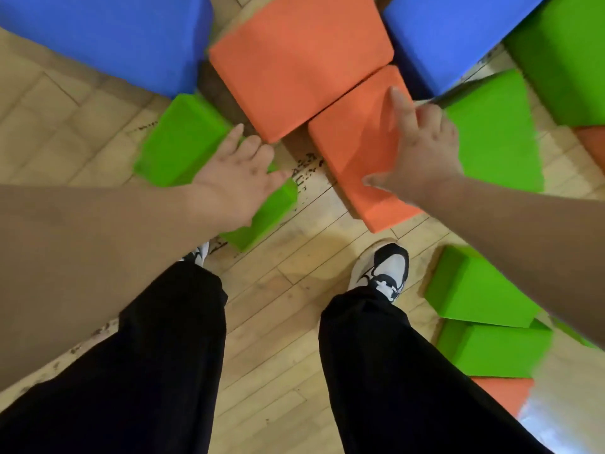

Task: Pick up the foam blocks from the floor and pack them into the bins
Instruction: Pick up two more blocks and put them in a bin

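Lying on the wooden floor are foam blocks in three colours: two blue, four orange and at least five green. All are plain, matte and box-shaped with crisp edges.

The left hand is spread, fingers straight, over a green block; I cannot tell whether it presses down. The right hand is spread too, thumb wide and forefinger straight, over a small orange block. That block touches a large orange block beyond the fingertips.

One blue block lies beyond the left hand, and the second blue block lies beyond the right. Another green wedge-like block sits just outside the right hand. Two stacked green blocks lie under the right forearm.
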A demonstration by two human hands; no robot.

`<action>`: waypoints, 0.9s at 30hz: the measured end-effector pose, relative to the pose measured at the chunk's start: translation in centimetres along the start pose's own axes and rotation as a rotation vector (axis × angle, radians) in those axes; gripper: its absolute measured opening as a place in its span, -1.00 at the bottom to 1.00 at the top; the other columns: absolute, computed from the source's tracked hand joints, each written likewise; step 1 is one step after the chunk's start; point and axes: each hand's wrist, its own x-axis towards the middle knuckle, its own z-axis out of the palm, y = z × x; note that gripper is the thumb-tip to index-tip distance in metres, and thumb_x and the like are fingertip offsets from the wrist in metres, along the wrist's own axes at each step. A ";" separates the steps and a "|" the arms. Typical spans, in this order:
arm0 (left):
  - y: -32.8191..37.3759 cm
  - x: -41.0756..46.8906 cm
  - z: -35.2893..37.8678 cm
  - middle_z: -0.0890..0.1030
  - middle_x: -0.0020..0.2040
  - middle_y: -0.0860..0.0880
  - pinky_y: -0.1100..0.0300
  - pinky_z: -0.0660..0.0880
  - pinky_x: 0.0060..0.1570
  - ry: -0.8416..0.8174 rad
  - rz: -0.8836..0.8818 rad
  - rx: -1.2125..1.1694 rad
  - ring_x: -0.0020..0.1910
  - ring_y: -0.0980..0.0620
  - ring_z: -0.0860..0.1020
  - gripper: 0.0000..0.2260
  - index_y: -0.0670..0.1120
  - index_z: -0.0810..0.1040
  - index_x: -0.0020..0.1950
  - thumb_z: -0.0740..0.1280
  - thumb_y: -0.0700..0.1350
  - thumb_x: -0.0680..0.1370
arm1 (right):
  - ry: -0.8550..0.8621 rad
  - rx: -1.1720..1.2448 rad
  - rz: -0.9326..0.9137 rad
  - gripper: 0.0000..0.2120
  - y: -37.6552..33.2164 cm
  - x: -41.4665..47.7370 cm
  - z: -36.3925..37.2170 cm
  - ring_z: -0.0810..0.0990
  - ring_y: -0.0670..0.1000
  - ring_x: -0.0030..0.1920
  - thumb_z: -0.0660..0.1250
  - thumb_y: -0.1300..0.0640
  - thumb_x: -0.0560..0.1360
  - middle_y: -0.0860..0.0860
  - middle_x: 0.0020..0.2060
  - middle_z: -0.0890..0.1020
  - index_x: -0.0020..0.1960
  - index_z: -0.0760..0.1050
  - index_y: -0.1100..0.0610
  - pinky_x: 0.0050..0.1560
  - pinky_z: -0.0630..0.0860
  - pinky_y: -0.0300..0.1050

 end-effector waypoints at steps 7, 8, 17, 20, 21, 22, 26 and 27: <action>-2.6 -3.4 0.2 0.26 0.37 -0.05 -0.08 0.31 0.28 0.040 0.065 -0.132 0.34 -0.15 0.23 -0.07 0.30 -0.02 0.62 0.37 0.46 0.38 | -0.056 0.244 -0.111 0.17 -4.5 -4.5 0.4 0.36 0.18 0.38 0.62 -0.06 0.28 0.10 0.41 0.30 0.65 -0.06 -0.13 0.37 0.33 0.02; -3.2 -3.7 0.3 0.29 0.38 -0.04 -0.10 0.29 0.29 0.029 0.060 -0.148 0.35 -0.15 0.23 -0.09 0.30 -0.04 0.62 0.34 0.47 0.40 | -0.070 0.236 -0.131 0.15 -5.4 -5.0 0.7 0.35 0.20 0.37 0.60 -0.09 0.30 0.10 0.42 0.31 0.65 -0.07 -0.16 0.39 0.31 0.03; -4.3 -19.8 -5.0 0.34 0.35 -0.16 -0.13 0.40 0.27 0.011 -0.402 -0.735 0.25 -0.24 0.47 -0.12 0.21 0.02 0.62 0.37 0.43 0.44 | -0.251 0.279 -0.080 -0.03 -11.9 -14.4 -5.4 0.47 0.28 0.28 0.43 -0.17 0.41 0.10 0.38 0.24 0.59 -0.16 -0.38 0.29 0.46 0.13; -4.6 -30.1 -10.6 0.41 0.31 -0.06 -0.09 0.44 0.15 0.126 -0.544 -0.771 0.20 -0.17 0.49 -0.10 0.19 0.01 0.62 0.33 0.47 0.42 | -0.243 0.267 -0.182 -0.02 -15.4 -21.7 -14.5 0.37 0.24 0.37 0.45 -0.16 0.43 0.12 0.39 0.33 0.61 -0.14 -0.34 0.39 0.36 0.13; -4.9 -33.4 -12.9 0.44 0.30 -0.05 -0.10 0.44 0.14 0.152 -0.566 -0.785 0.21 -0.16 0.49 -0.09 0.20 0.00 0.63 0.31 0.48 0.42 | -0.224 0.253 -0.209 -0.02 -16.5 -24.2 -18.2 0.38 0.23 0.35 0.45 -0.17 0.42 0.11 0.38 0.37 0.62 -0.11 -0.32 0.39 0.36 0.14; -5.3 -36.6 -15.4 0.45 0.30 -0.04 -0.11 0.45 0.15 0.172 -0.582 -0.804 0.22 -0.16 0.49 -0.10 0.22 -0.02 0.63 0.29 0.49 0.42 | -0.196 0.233 -0.232 -0.03 -17.6 -26.7 -21.9 0.39 0.23 0.33 0.46 -0.17 0.41 0.11 0.37 0.39 0.62 -0.07 -0.30 0.38 0.37 0.15; -6.5 -47.9 -25.5 0.44 0.23 -0.06 -0.15 0.48 0.14 0.247 -0.592 -0.841 0.16 -0.17 0.49 -0.13 0.29 -0.14 0.61 0.23 0.49 0.45 | -0.066 0.129 -0.263 -0.05 -19.9 -35.1 -36.7 0.43 0.28 0.26 0.51 -0.16 0.37 0.14 0.33 0.44 0.62 0.07 -0.27 0.31 0.40 0.17; -6.7 -50.2 -27.9 0.43 0.21 -0.07 -0.14 0.49 0.12 0.297 -0.596 -0.835 0.13 -0.17 0.49 -0.14 0.30 -0.15 0.61 0.22 0.49 0.46 | -0.026 0.111 -0.271 -0.05 -20.0 -36.6 -40.0 0.43 0.27 0.27 0.51 -0.17 0.37 0.14 0.34 0.44 0.62 0.07 -0.28 0.32 0.40 0.16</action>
